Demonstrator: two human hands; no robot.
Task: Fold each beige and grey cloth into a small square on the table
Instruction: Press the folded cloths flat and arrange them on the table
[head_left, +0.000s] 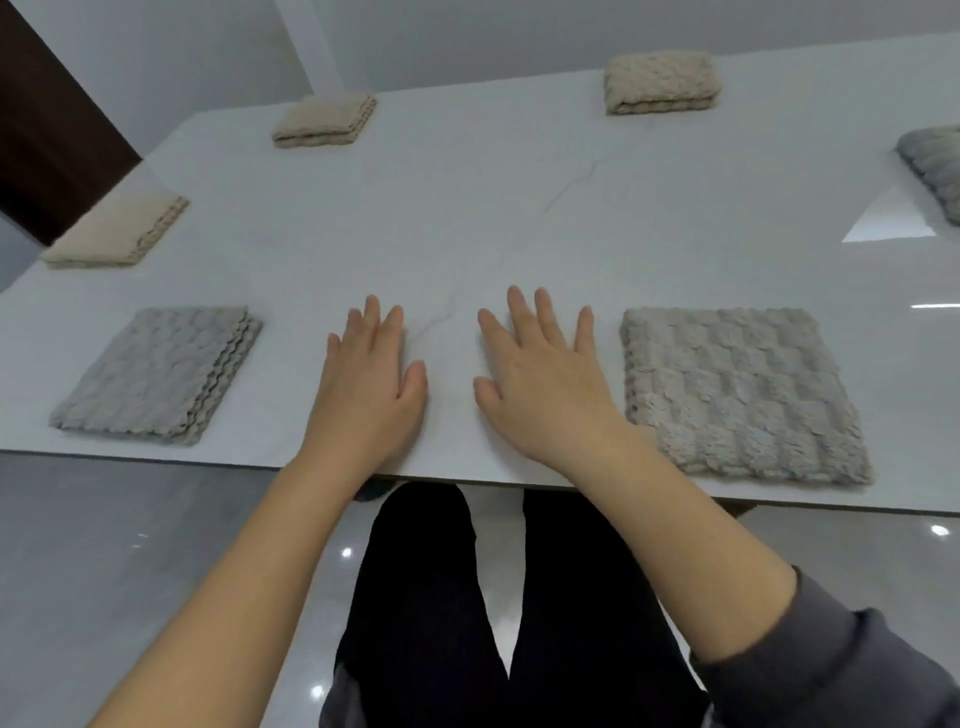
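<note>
Table (519, 208), left hand (371, 384), right hand (540, 387), cloths (737, 395) flanking

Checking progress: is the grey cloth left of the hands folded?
Folded: the grey cloth is a square with stacked layers along its edge.

Single head-worn view, looking forward and down, close over table (519, 197)

The left hand (371, 374) and right hand (540, 384) rest on the table (467, 208), with the near-left cloth (156, 374) outboard of the left hand, the near-right cloth (737, 395) outboard of the right hand, and four far cloths (117, 231) (324, 120) (662, 82) (935, 171) beyond.
</note>
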